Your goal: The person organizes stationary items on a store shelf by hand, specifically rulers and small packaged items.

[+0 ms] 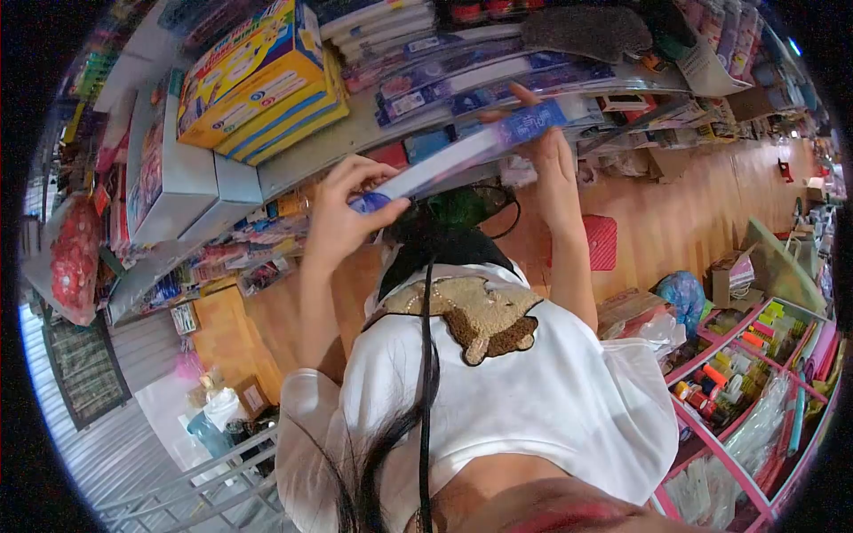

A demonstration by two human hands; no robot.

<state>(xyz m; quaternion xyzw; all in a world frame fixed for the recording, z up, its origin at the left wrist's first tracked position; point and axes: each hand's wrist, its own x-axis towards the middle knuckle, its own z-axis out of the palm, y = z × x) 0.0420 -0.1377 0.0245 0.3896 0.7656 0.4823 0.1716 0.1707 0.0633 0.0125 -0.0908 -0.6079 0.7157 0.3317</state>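
A long, flat box [449, 163] with white and blue-purple faces is held in front of my chest at the shelf edge, tilted up to the right. Its left end is gripped by my left hand [349, 200], with the thumb along the near side and the fingers curled over the top. Around the right end is my right hand [551, 160], fingers behind the box and partly blurred. Just beyond lie similar blue-purple boxes [418, 98] stacked on the shelf [355, 133]. The print on the held box is too blurred to read.
Yellow boxes [253, 80] are stacked on the shelf at left, beside pale boxes [182, 191]. A red stool-like item [600, 242] stands on the wooden floor [702, 191]. At lower right, a pink-edged divided rack [711, 346] holds small colourful goods.
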